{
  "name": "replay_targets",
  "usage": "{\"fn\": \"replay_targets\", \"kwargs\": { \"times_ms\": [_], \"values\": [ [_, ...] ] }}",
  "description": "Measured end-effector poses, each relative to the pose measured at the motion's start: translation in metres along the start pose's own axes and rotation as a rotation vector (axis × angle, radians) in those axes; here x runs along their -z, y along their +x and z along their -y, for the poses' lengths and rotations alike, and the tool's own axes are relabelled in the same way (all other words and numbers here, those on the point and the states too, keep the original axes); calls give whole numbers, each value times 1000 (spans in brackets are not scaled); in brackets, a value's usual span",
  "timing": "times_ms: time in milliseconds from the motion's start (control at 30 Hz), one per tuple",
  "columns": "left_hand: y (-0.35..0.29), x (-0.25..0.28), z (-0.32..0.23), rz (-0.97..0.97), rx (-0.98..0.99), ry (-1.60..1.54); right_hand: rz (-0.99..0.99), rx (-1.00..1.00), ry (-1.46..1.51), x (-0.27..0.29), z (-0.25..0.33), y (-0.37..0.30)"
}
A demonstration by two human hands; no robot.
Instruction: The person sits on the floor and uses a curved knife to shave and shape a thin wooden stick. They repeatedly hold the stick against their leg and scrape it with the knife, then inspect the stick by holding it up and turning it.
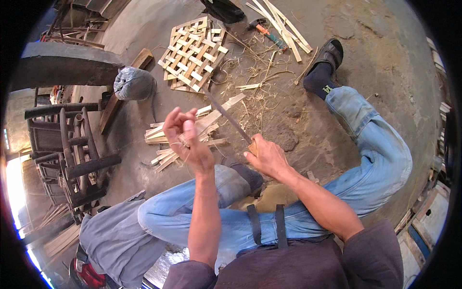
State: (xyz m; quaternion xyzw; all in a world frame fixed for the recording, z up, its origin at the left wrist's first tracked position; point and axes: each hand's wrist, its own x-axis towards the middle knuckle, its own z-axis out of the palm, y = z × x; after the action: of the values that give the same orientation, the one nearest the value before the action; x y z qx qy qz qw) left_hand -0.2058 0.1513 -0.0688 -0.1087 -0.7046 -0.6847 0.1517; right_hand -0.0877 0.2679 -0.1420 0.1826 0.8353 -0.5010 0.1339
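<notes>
My right hand (270, 156) is closed around the wooden handle of a long knife (228, 118). Its dark, narrow blade slants up and left toward a woven panel. My left hand (190, 142) is raised left of the blade, apart from it, with loosely bent fingers and the thumb standing off. A thin pale strand shows by its palm; whether the fingers touch it is unclear. Behind and below that hand lies a pile of split pale wood or bamboo strips (208, 123). Farther off, the woven strip panel (185, 58) rests on the ground, its strips crossing with square gaps.
Curly shavings (260, 98) litter the ground ahead. A hammer (267, 34) with an orange and teal handle lies beside long strips (287, 30). On the left are a grey wrapped bundle (134, 84) and a dark wooden frame (79, 156). Grey cloth (118, 241) lies by my left leg.
</notes>
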Motion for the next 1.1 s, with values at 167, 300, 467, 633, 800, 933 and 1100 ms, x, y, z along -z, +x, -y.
{"fn": "replay_targets", "kwargs": {
  "times_ms": [167, 300, 467, 633, 800, 933, 1100],
  "values": [
    [-6, -2, -1, -20, -134, -286, 55, 119, 52, 19, 21, -10],
    [-6, 3, 0, 37, -84, -384, 94, 117, 34, 9, 19, -8],
    [0, -10, -16, -224, -138, -319, 58, 266, 51, 15, 37, -14],
    [4, -14, -13, -229, -248, -227, 82, 260, 131, 11, 60, -2],
    [10, -22, -10, -296, -253, -224, 31, 182, -35, -5, 9, 34],
    [3, -22, -6, -250, -295, -240, 34, 155, 143, -12, 29, 10],
    [9, -16, -3, -220, -329, -345, -41, 342, -25, -22, -5, 34]
  ]
}}
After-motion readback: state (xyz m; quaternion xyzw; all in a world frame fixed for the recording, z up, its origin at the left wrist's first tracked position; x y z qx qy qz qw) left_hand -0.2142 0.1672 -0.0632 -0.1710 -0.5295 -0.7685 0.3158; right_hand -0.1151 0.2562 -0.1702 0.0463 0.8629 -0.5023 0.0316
